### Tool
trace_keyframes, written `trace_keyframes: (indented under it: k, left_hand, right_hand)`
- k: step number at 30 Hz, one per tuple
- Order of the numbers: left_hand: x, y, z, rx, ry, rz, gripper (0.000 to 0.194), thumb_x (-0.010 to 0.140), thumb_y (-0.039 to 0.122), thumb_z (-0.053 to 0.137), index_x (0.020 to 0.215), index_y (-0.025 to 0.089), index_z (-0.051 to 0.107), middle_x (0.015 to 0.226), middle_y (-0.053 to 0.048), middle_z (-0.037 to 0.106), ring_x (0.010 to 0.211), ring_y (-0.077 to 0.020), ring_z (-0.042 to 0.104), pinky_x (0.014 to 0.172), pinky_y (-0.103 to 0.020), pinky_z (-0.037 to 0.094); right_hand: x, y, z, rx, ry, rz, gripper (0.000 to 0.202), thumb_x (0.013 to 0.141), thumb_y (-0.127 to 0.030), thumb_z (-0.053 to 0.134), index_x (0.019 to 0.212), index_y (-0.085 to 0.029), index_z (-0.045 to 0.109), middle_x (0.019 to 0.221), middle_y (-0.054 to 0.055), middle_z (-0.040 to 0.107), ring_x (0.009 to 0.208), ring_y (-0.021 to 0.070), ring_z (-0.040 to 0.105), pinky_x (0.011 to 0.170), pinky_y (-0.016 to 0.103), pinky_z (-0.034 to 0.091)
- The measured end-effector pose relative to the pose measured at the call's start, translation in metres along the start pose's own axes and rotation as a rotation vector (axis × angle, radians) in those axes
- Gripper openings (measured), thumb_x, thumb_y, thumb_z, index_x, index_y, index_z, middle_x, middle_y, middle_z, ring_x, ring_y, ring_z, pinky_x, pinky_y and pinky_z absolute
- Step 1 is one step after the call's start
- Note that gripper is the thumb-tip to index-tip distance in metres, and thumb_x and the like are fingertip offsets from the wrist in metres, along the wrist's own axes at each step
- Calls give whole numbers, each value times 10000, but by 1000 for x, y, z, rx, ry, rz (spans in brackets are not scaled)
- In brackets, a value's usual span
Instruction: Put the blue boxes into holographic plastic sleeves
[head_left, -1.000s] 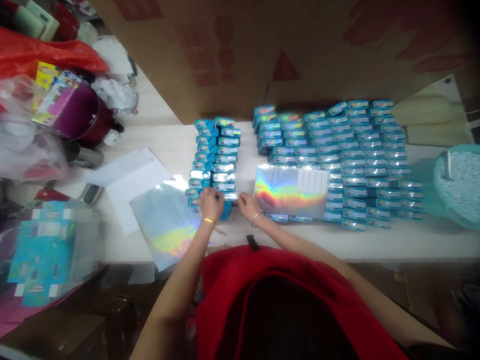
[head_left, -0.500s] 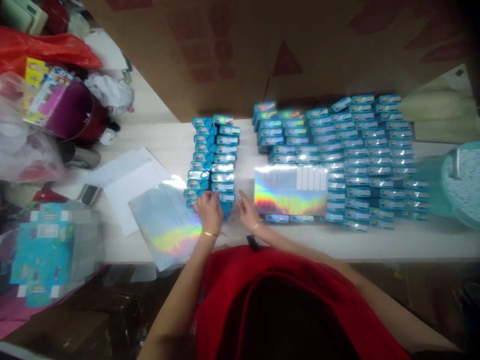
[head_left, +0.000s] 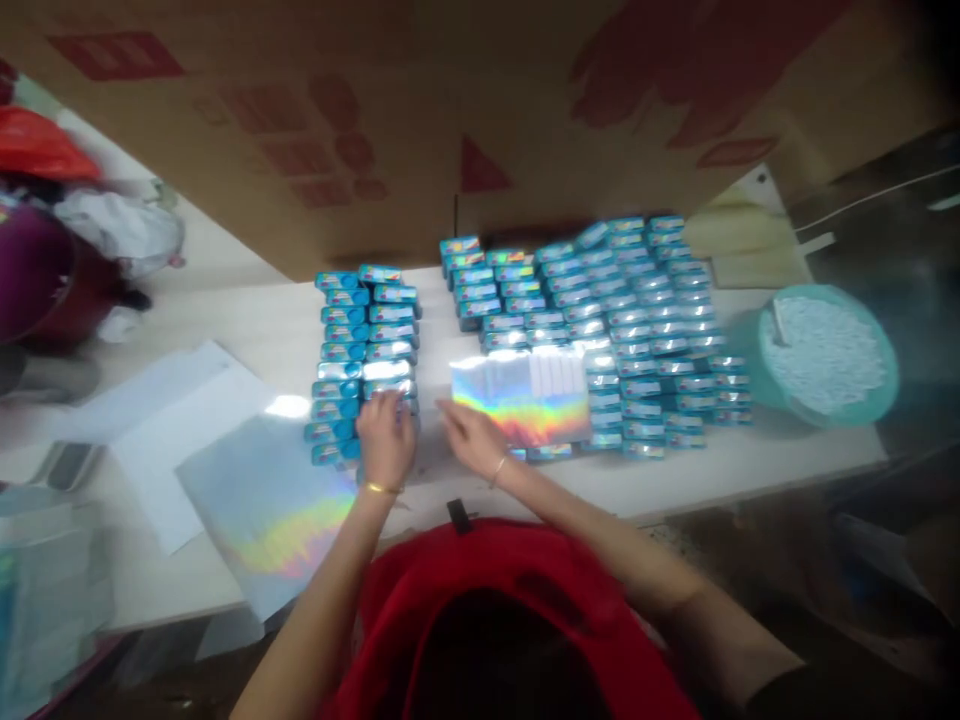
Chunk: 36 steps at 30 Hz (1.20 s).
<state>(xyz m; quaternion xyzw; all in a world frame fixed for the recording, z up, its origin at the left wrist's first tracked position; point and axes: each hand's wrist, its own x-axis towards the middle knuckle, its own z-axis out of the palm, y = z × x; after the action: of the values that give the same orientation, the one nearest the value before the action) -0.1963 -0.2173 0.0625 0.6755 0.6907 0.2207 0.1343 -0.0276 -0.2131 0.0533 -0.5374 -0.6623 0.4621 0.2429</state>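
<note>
Several small blue boxes [head_left: 343,355] stand in two columns at centre left. Over the near end of the right-hand column is my left hand [head_left: 386,440], its fingers bent down and together; whatever they hold is hidden and blurred. Just to the right, my right hand [head_left: 474,438] points left with its fingers apart and nothing visible between them. It is beside the left edge of a shiny rainbow sheet [head_left: 517,405] with white strips at its upper right. That sheet lies on top of a larger block of similar blue boxes [head_left: 637,320].
A large cardboard box [head_left: 412,120] stands behind the rows. At right is a teal tub [head_left: 885,370] of small white pieces. A rainbow sheet [head_left: 262,500], white papers [head_left: 169,440] and a phone [head_left: 69,466] lie left. A purple container [head_left: 34,270] stands farther left.
The view has swung right, so everything appears farther left. My left hand has moved slightly up the right-hand column. My right hand stays beside the sheet's left edge.
</note>
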Motion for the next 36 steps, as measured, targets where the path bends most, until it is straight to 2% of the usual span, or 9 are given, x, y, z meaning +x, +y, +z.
trace_keyframes:
  k: [3, 6, 10, 16, 20, 23, 29, 32, 36]
  left_hand:
    - [51, 50, 26, -144, -67, 222, 285, 914, 204, 405, 1125, 145, 586, 1046, -113, 630, 995, -234, 547, 880, -369, 426]
    - [88, 103, 63, -69, -271, 392, 271, 899, 189, 441, 1106, 174, 614, 1081, -108, 619, 999, -240, 536, 870, -362, 417]
    - [101, 136, 104, 76, -451, 396, 236, 891, 137, 429, 911, 158, 664, 1011, -133, 620, 981, -258, 529, 828, -370, 396]
    - [85, 131, 119, 170, -455, 420, 230, 898, 140, 428, 923, 167, 655, 1091, -136, 607, 1004, -266, 515, 815, -384, 387]
    - [65, 133, 104, 128, -424, 462, 218, 920, 170, 409, 965, 167, 623, 1169, -125, 601, 1003, -259, 518, 812, -389, 382]
    - [37, 137, 71, -91, -391, 395, 176, 927, 227, 438, 867, 180, 597, 934, -85, 643, 896, -222, 548, 803, -365, 388]
    - [-13, 120, -10, -809, -60, -300, 146, 801, 325, 656, 832, 206, 576, 785, 2, 606, 757, -141, 563, 736, -274, 431]
    - [-31, 98, -31, -1002, 49, -578, 208, 721, 319, 721, 813, 200, 577, 758, 17, 595, 731, -118, 558, 718, -246, 434]
    - [-64, 64, -37, -1033, 144, -764, 244, 649, 314, 753, 755, 187, 573, 703, 30, 592, 666, -99, 548, 665, -227, 429]
  right_hand:
    - [6, 27, -62, -260, 413, -95, 412, 946, -230, 320, 1297, -145, 520, 1268, 153, 573, 1245, 248, 478, 1064, 451, 394]
    - [11, 71, -99, -424, 464, -84, 522, 917, -133, 267, 1431, -122, 358, 1424, 156, 445, 1412, 249, 263, 1137, 523, 286]
    - [12, 114, -101, -447, 352, -64, 634, 874, -56, 258, 1502, -135, 212, 1510, 130, 338, 1463, 236, 124, 1156, 538, 264]
    - [12, 123, -89, -409, 392, 7, 599, 894, -80, 259, 1491, -128, 248, 1518, 136, 329, 1465, 237, 117, 1167, 541, 238]
    - [14, 124, -88, -403, 405, 27, 616, 883, -65, 261, 1494, -141, 244, 1519, 113, 330, 1466, 217, 115, 1173, 518, 236]
    - [15, 125, -92, -401, 392, 26, 628, 858, -50, 289, 1483, -97, 256, 1511, 137, 330, 1463, 225, 121, 1180, 498, 221]
    - [-8, 79, -93, -74, 454, -35, 432, 960, -330, 321, 1324, -161, 483, 1370, 145, 480, 1359, 258, 359, 1110, 474, 332]
    - [-36, 31, -70, 324, 194, 12, 472, 968, -483, 273, 1146, -178, 588, 1041, 106, 645, 984, 218, 625, 864, 382, 515]
    - [-69, -16, -25, 539, -99, 135, 389, 884, -550, 468, 803, -191, 593, 716, 19, 616, 683, 152, 596, 660, 279, 499]
